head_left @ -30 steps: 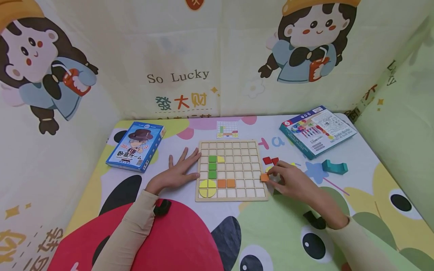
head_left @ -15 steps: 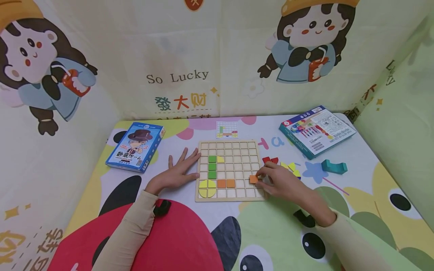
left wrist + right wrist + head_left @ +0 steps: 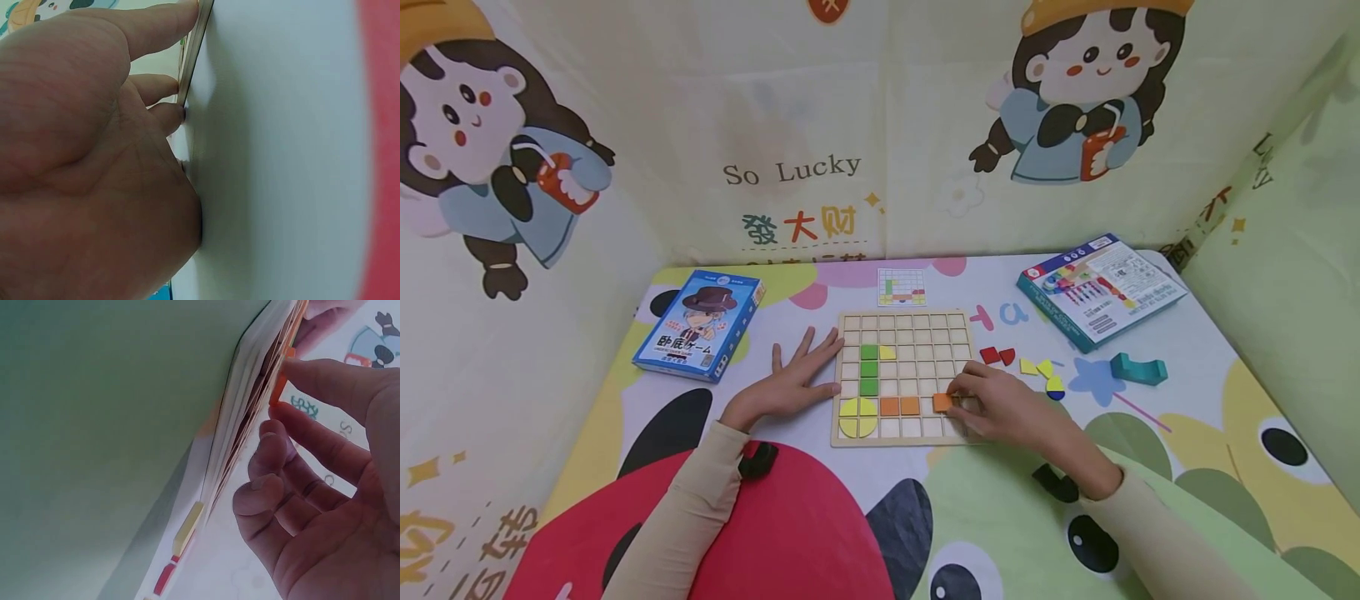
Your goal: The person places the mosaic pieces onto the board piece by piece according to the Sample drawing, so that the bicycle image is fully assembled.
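A wooden grid board (image 3: 895,442) lies mid-table. Beside its left edge is my left hand (image 3: 790,383), fingers spread, with fingertips and thumb at the frame. In the left wrist view the thumb (image 3: 162,25) reaches the board's rim. Over the right part of the board, my right hand (image 3: 1015,408) pinches an orange square tile (image 3: 942,403) between thumb and fingers. The right wrist view shows that tile (image 3: 281,384) edge-on, close over the grid. Two orange tiles (image 3: 890,407), several green tiles (image 3: 869,369) and yellow quarter-circle pieces (image 3: 858,417) sit in cells.
Red pieces (image 3: 989,357), yellow pieces (image 3: 1028,367) and a yellow-and-blue piece (image 3: 1056,387) lie right of the board. A pattern card (image 3: 902,287) is behind it. A blue box (image 3: 700,325) stands left; a teal-edged box (image 3: 1101,292) and teal curved block (image 3: 1138,369) are at right.
My right hand has carried the orange tile leftward, from the board's right edge to over its lower row, uncovering loose yellow pieces. The left hand has stayed put.
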Available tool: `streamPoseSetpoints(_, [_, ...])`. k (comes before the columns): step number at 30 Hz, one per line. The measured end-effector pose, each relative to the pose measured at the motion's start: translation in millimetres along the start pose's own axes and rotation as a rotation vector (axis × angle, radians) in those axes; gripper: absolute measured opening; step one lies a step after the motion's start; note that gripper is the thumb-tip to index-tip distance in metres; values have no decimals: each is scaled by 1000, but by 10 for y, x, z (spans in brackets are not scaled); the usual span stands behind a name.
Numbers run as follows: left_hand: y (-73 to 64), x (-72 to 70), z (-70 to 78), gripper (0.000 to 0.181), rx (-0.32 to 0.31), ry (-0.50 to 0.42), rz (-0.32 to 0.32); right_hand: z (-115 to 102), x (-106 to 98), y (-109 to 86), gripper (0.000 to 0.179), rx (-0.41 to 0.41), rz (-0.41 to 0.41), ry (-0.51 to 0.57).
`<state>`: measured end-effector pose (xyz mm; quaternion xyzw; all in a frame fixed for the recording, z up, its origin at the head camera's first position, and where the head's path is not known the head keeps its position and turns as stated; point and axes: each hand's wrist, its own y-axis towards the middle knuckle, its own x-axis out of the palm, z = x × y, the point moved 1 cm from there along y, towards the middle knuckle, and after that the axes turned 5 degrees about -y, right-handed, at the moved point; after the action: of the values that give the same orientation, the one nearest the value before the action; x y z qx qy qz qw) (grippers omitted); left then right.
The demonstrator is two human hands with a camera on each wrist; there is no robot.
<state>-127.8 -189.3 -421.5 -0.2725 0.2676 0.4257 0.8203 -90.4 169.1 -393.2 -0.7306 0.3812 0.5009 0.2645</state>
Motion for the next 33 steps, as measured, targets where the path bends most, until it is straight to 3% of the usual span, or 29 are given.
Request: streamPoseSetpoints(33, [11, 9, 12, 84, -7, -13, 4, -106, 66, 107, 27, -61, -27, -54])
